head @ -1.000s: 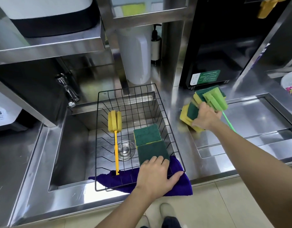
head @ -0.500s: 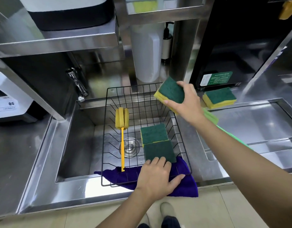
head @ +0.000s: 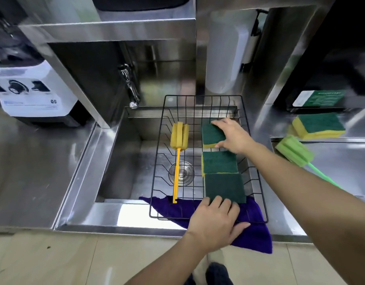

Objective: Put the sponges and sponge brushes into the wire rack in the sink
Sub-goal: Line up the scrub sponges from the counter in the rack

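Observation:
A black wire rack (head: 156, 182) sits in the steel sink (head: 115, 161). In its right half lie two green-and-yellow sponges (head: 219, 162) (head: 224, 188) in a row. Behind them my right hand (head: 233, 136) holds a third sponge (head: 211, 134) low over the rack's far right part, fingers around it. A yellow sponge brush (head: 178, 140) lies in the rack's left half. My left hand (head: 215, 223) presses flat on the rack's front rim and a purple cloth (head: 253, 233). On the counter to the right rest a stack of sponges (head: 319, 125) and a green sponge brush (head: 293, 151).
A faucet (head: 129, 87) stands at the sink's back left. A white cylinder (head: 223, 58) rises behind the rack. A white appliance (head: 31, 95) stands on the left counter. A recessed steel basin (head: 342, 161) lies to the right, under the green brush's handle.
My right hand took a sponge from the right counter, carried it left over the rack, and lowered it behind the two sponges. My left hand stayed on the rack's front.

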